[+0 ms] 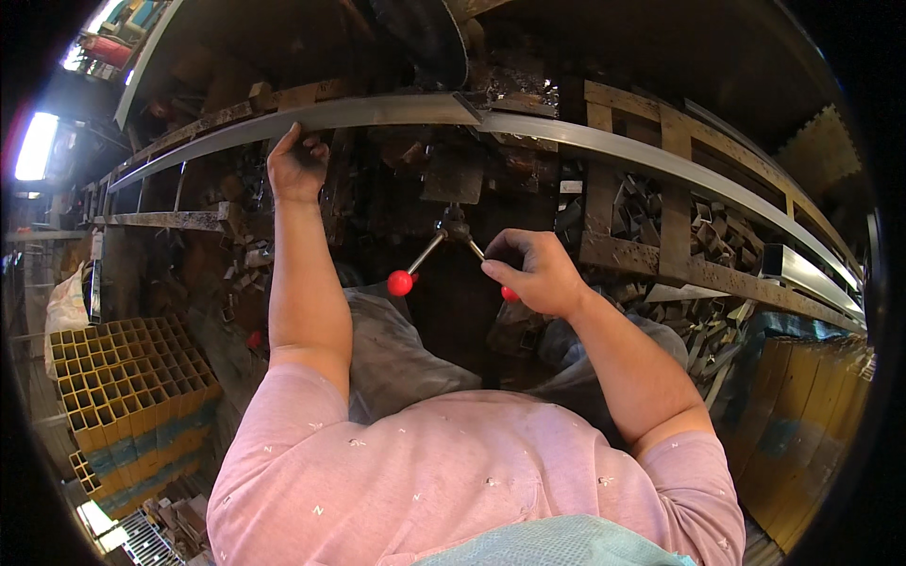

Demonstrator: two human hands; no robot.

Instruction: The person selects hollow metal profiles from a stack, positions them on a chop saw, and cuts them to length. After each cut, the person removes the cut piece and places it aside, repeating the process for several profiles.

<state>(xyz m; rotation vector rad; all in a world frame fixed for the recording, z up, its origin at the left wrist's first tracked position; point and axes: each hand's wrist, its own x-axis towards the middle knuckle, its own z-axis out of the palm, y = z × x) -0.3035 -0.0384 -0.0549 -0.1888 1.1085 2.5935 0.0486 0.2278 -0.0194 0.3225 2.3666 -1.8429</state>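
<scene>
Hands at metal bar point(377, 115): left hand point(296, 168) gripping bar itself, right hand point(540, 274) below, pinching red-knobbed handle point(493, 270); second handle point(415, 266) alongside.

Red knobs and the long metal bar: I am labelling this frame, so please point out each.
Free red knob point(401, 282), head view, centre of the ball.
Long metal bar point(377, 113), head view, flat face right of the left hand point(297, 168).
Right hand point(538, 274), head view, back of the hand.

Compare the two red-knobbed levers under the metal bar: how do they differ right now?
The left lever hangs free, its red ball in full view, slanting down-left. The right lever slants down-right, gripped by the right hand, which hides most of its ball. Both are thin metal rods from one hub. The left hand rests on the long metal bar.
</scene>
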